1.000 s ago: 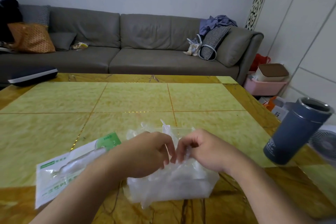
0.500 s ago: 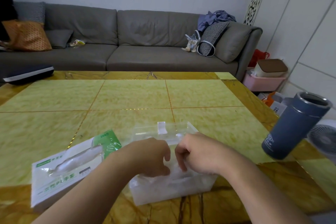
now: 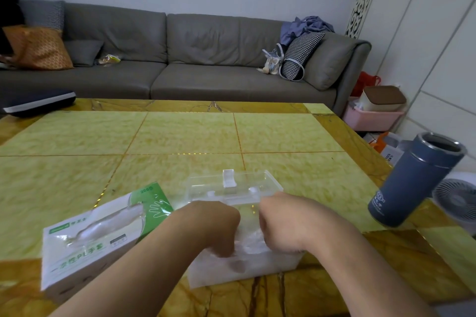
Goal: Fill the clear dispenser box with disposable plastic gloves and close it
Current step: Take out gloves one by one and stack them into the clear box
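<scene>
Both hands' fingers (image 3: 226,252) buried in gloves (image 3: 248,246) inside dispenser box (image 3: 247,269).

Fingertips of left hand (image 3: 213,229) and right hand (image 3: 286,224) sunk into clear dispenser box (image 3: 247,265), hidden; grip unreadable. Gloves (image 3: 251,243) blurred mass. Forearms, white fan (image 3: 456,201) cut by frame edge.

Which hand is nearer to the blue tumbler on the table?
Right. The right hand is at the clear dispenser box, on the side toward the blue tumbler; the left hand is farther, beside the glove carton.
</scene>
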Demonstrator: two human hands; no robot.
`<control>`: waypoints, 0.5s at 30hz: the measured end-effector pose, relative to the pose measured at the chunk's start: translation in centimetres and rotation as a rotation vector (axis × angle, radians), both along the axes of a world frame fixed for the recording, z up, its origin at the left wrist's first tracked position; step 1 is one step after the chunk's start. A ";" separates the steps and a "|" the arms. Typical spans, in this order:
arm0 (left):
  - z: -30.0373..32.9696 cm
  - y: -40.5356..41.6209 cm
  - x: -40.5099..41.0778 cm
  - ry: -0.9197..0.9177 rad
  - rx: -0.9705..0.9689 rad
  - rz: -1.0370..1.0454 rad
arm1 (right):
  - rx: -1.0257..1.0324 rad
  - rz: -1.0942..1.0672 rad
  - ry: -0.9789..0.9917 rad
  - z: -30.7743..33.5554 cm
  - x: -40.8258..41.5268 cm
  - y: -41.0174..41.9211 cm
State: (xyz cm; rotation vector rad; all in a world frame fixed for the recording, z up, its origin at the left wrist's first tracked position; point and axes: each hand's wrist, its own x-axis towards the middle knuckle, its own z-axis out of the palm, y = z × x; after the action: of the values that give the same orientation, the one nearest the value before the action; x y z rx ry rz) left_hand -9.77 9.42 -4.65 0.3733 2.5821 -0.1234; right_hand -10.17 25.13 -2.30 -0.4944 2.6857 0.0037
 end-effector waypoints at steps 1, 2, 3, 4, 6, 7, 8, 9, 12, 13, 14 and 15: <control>-0.1 0.1 0.0 0.015 -0.004 -0.012 | -0.008 -0.010 -0.005 0.1 0.0 0.0; -0.2 0.2 0.0 0.024 -0.005 -0.020 | -0.037 -0.021 0.004 0.3 0.1 0.1; -0.2 0.3 0.0 0.024 -0.002 -0.026 | -0.092 -0.035 0.023 0.4 0.1 0.2; -0.3 0.3 0.0 0.020 0.003 -0.031 | -0.171 -0.049 0.050 0.5 0.0 0.2; -0.4 0.3 0.1 -0.008 0.019 -0.034 | -0.374 -0.089 0.073 0.4 -0.1 0.0; -0.5 0.3 0.0 -0.032 0.033 -0.032 | -0.460 -0.113 0.056 0.2 -0.2 -0.3; -0.6 0.2 0.0 -0.053 0.050 -0.032 | -0.505 -0.137 0.029 -0.2 -0.3 -0.7; -0.7 0.1 -0.1 -0.067 0.067 -0.031 | -0.506 -0.155 0.005 -0.6 -0.3 -1.1; -0.6 -0.3 -0.2 -0.103 0.120 -0.004 | -0.360 -0.149 -0.074 -1.4 -0.2 -1.7; -0.4 -0.4 -0.3 -0.114 0.141 0.021 | -0.280 -0.123 -0.091 -1.6 -0.1 -1.8; -0.3 -0.6 -0.3 -0.118 0.170 0.051 | -0.203 -0.102 -0.098 -1.6 -0.1 -1.8; -0.2 -0.7 -0.3 -0.112 0.203 0.084 | -0.145 -0.086 -0.089 -1.7 -0.2 -1.9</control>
State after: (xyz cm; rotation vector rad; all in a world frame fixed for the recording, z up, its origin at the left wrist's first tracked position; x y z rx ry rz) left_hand -10.04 8.71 -4.84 0.3337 2.5015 0.1856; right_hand -10.35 23.23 -3.98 -0.4115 2.6286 -0.2331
